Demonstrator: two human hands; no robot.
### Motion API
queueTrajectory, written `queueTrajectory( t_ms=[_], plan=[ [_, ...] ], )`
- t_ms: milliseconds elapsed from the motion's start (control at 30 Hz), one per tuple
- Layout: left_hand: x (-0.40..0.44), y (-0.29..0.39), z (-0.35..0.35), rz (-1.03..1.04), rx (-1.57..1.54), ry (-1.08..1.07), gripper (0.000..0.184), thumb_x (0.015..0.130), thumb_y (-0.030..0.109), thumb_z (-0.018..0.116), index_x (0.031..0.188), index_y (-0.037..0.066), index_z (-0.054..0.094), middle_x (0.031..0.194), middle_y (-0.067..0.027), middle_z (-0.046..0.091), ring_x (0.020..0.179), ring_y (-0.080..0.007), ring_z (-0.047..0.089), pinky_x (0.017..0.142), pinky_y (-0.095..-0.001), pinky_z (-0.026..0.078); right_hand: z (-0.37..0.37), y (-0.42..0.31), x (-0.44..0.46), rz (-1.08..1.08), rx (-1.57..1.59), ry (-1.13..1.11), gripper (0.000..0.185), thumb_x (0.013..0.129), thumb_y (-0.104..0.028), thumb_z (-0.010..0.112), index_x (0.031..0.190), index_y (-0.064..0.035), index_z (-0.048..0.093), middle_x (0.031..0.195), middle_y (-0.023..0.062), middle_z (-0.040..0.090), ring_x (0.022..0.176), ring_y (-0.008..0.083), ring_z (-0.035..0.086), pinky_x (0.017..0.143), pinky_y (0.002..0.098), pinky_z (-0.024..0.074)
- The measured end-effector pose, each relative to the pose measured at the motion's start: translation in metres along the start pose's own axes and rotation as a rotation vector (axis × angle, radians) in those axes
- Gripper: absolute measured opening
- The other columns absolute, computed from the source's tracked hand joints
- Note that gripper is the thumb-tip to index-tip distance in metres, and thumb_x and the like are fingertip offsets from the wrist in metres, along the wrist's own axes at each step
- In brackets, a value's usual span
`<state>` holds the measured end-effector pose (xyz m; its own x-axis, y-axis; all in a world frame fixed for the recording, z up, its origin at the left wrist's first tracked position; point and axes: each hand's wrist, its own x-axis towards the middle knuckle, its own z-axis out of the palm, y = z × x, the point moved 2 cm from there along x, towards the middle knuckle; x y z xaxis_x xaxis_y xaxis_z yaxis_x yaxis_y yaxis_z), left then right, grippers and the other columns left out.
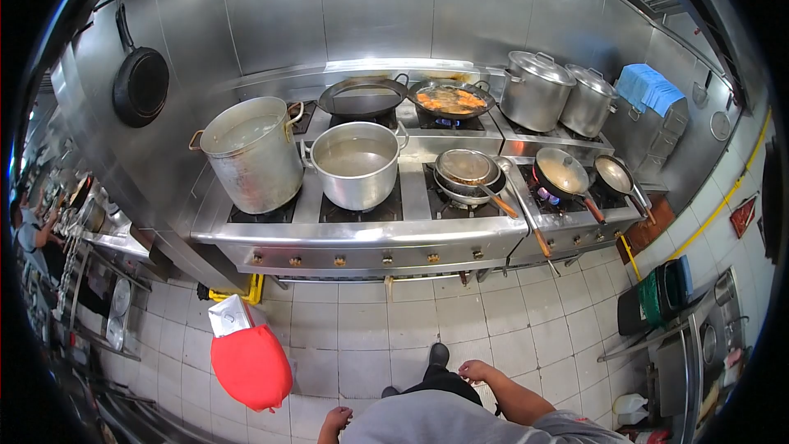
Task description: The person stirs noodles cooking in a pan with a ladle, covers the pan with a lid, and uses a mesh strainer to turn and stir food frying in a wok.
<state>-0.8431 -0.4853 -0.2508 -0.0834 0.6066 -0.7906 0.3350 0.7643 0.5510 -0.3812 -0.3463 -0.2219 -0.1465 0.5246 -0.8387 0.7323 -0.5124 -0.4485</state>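
Both of my hands hang low near my body, away from the stove. My left hand is at the bottom, right of a stool-like object with a red cover; its fingers are too small to read. My right hand is beside my dark trousers, fingers curled, and what it holds, if anything, cannot be made out. Ahead stands a steel stove with a tall pot, a two-handled pot, a wok of orange food in oil and a pan over a flame.
An empty-looking wok, two lidded pots and stacked strainers are on the stove. A long-handled ladle overhangs its front edge. A dark bin and a steel table stand at right. A person is at far left.
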Motion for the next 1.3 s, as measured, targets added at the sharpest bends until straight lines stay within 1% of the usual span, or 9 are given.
queueTrajectory(
  t_ms=[433, 567, 633, 767, 833, 1033, 1067, 1133, 1300],
  plan=[
    [-0.003, 0.001, 0.002, 0.013, 0.012, -0.002, 0.034, 0.082, 0.029, 0.063, 0.104, 0.003, 0.061, 0.082, -0.0061, 0.065, 0.061, -0.0149, 0.058, 0.046, -0.0275, 0.044, -0.001, 0.006, 0.001, 0.022, -0.003, -0.039, 0.034, 0.083, -0.025, 0.061, 0.112, -0.0081, 0.059, 0.089, 0.0067, 0.067, 0.067, 0.0164, 0.064, 0.052, 0.0295, 0.0513],
    [-0.003, 0.001, 0.001, 0.025, 0.016, 0.008, 0.034, 0.082, 0.029, 0.063, 0.104, 0.004, 0.061, 0.082, -0.0060, 0.065, 0.062, -0.0147, 0.058, 0.046, -0.0275, 0.044, -0.026, -0.008, 0.002, -0.120, 0.618, 0.083, 0.024, 0.089, -0.025, 0.056, 0.108, -0.0103, 0.059, 0.092, 0.0059, 0.066, 0.070, 0.0165, 0.063, 0.060, 0.0293, 0.0515],
    [-0.002, 0.002, 0.001, 0.028, 0.026, 0.000, 0.034, 0.082, 0.030, 0.063, 0.104, 0.004, 0.061, 0.083, -0.0061, 0.066, 0.062, -0.0146, 0.058, 0.046, -0.0274, 0.044, -0.063, -0.036, -0.002, -0.351, 0.855, 0.308, 0.026, 0.092, -0.029, 0.052, 0.110, -0.0099, 0.056, 0.090, 0.0067, 0.065, 0.066, 0.0157, 0.061, 0.058, 0.0296, 0.0501],
    [-0.011, 0.011, -0.002, 0.007, 0.049, 0.039, 0.035, 0.081, 0.030, 0.062, 0.103, 0.004, 0.062, 0.082, -0.0059, 0.066, 0.062, -0.0145, 0.058, 0.047, -0.0286, 0.045, -0.158, -0.122, -0.068, -0.753, 1.360, 0.464, 0.044, 0.093, -0.047, 0.045, 0.119, -0.0114, 0.048, 0.082, 0.0066, 0.064, 0.062, 0.0150, 0.058, 0.054, 0.0297, 0.0467],
    [-0.011, 0.010, -0.002, 0.026, 0.049, 0.071, 0.036, 0.080, 0.031, 0.063, 0.103, 0.003, 0.063, 0.081, -0.0061, 0.067, 0.062, -0.0145, 0.058, 0.052, -0.0298, 0.047, -0.202, -0.147, -0.091, -0.892, 1.465, 0.457, 0.058, 0.091, -0.055, 0.043, 0.126, -0.0099, 0.042, 0.091, 0.0101, 0.064, 0.069, 0.0161, 0.059, 0.058, 0.0298, 0.0476],
    [0.019, -0.019, -0.004, 0.115, 0.082, 0.082, 0.039, 0.078, 0.034, 0.065, 0.102, 0.003, 0.064, 0.082, -0.0076, 0.067, 0.067, -0.0151, 0.061, 0.058, -0.0307, 0.049, -0.309, -0.199, -0.114, -0.784, 1.357, 0.575, 0.077, 0.088, -0.058, 0.047, 0.138, -0.0045, 0.024, 0.111, 0.0173, 0.055, 0.082, 0.0259, 0.060, 0.065, 0.0354, 0.0511],
    [0.022, -0.022, -0.003, 0.121, 0.077, 0.085, 0.039, 0.078, 0.034, 0.065, 0.102, 0.003, 0.064, 0.082, -0.0076, 0.067, 0.067, -0.0151, 0.061, 0.058, -0.0307, 0.049, -0.319, -0.209, -0.117, -0.738, 1.344, 0.542, 0.069, 0.088, -0.054, 0.049, 0.133, -0.0050, 0.031, 0.114, 0.0172, 0.053, 0.083, 0.0263, 0.060, 0.066, 0.0364, 0.0516],
    [0.016, -0.021, -0.003, 0.068, 0.169, 0.141, 0.037, 0.082, 0.037, 0.063, 0.104, 0.008, 0.066, 0.094, -0.0117, 0.068, 0.090, -0.0200, 0.063, 0.079, -0.0321, 0.049, -0.335, -0.214, -0.111, -0.704, 1.326, 0.510, 0.061, 0.088, -0.051, 0.052, 0.128, -0.0056, 0.038, 0.117, 0.0170, 0.051, 0.084, 0.0268, 0.060, 0.067, 0.0373, 0.0521],
    [0.009, -0.012, -0.007, 0.016, 0.066, 0.153, 0.037, 0.084, 0.037, 0.059, 0.106, 0.007, 0.064, 0.093, -0.0118, 0.067, 0.084, -0.0201, 0.062, 0.073, -0.0330, 0.049, -0.350, -0.227, -0.072, -0.485, 1.154, 0.341, 0.039, 0.092, -0.036, 0.051, 0.117, -0.0061, 0.047, 0.099, 0.0125, 0.060, 0.082, 0.0254, 0.062, 0.064, 0.0367, 0.0524]
  ],
)
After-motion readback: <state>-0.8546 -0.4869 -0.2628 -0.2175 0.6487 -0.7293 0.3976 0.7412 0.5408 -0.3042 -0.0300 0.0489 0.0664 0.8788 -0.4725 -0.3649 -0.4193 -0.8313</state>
